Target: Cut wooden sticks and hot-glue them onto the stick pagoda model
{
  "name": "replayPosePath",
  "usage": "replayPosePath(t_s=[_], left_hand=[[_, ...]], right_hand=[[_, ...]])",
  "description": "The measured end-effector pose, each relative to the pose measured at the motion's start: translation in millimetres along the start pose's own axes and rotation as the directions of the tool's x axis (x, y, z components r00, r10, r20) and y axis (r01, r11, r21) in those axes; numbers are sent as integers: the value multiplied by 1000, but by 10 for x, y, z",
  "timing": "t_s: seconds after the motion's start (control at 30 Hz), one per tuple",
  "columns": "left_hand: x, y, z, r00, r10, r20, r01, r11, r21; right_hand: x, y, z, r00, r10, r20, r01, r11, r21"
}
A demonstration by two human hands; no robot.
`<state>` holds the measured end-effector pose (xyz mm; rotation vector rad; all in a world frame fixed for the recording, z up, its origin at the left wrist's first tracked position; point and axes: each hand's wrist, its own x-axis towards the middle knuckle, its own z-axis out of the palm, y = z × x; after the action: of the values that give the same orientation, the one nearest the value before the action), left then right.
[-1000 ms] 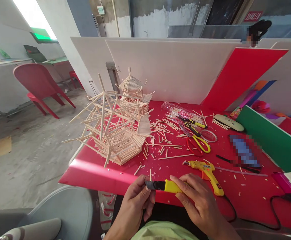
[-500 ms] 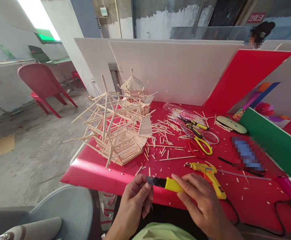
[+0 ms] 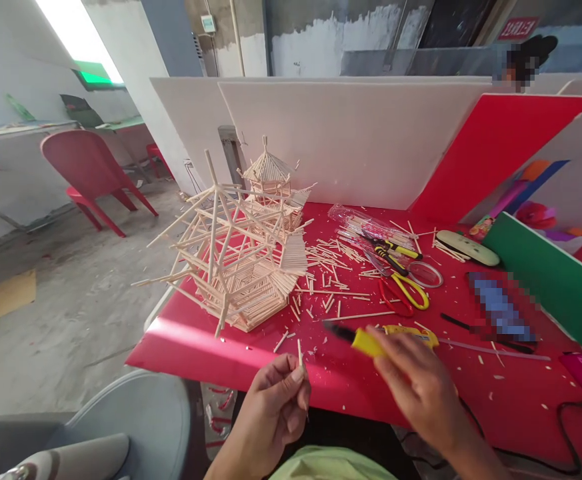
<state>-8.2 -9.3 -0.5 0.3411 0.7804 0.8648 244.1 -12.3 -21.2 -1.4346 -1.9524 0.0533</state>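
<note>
Near the front edge of the red table, my left hand (image 3: pixel 281 393) pinches a short wooden stick (image 3: pixel 299 351) that points upward between thumb and fingers. My right hand (image 3: pixel 415 380) grips a yellow and black utility knife (image 3: pixel 365 342), blurred by motion, its dark front end pointing left and apart from the stick. Partly behind the knife hand lies a yellow hot glue gun (image 3: pixel 423 335). Beyond my left hand stands a pavilion frame of wooden sticks (image 3: pixel 241 293), open at the top, and behind it a roofed stick pavilion (image 3: pixel 269 170).
Cut stick pieces (image 3: pixel 328 260) are scattered across the red table (image 3: pixel 211 353). Pliers (image 3: pixel 388 257), red and yellow scissors (image 3: pixel 411 293) and an oval case (image 3: pixel 467 248) lie to the right. White boards (image 3: pixel 351 143) stand behind. A grey stool (image 3: pixel 155 413) is at lower left.
My right hand has moved the utility knife right and up, away from the stick. My left hand keeps its hold on the stick, whose upper end now shows plainly.
</note>
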Motion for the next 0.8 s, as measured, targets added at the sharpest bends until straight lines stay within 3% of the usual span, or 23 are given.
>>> replayPosePath(t_s=[0.07,0.17,0.3,0.37,0.43,0.5,0.53,0.67,0.8], left_hand=[[53,10,-24,999,0,36,1,1000,-29],[84,-3,-71,989,-29,143,41,996,-82],[60,-16,-113,975,-70,213,98,988,-122],[32,-11,-109,968,-98,231,127,986,-112],[7,-5,-95,960,-123,251,153,983,-103],[4,-1,-83,967,-116,227,144,983,-113],[13,-1,-80,975,-101,196,127,984,-122],[94,-14,-83,992,-52,111,65,991,-120],[86,-45,-75,991,-51,125,64,992,-106]], right_hand=[[-55,-205,25,990,-70,119,58,993,101],[-102,-400,62,980,-89,177,58,983,173],[-97,-316,92,969,-110,221,68,979,193],[-89,-172,107,982,-74,173,54,992,116],[-79,-22,109,999,9,36,-9,1000,2],[-69,65,87,993,60,-104,-65,997,-45],[-64,67,69,992,54,-118,-58,998,-34],[-71,-172,34,994,-81,74,74,993,92],[-104,-315,141,986,-85,141,59,983,176]])
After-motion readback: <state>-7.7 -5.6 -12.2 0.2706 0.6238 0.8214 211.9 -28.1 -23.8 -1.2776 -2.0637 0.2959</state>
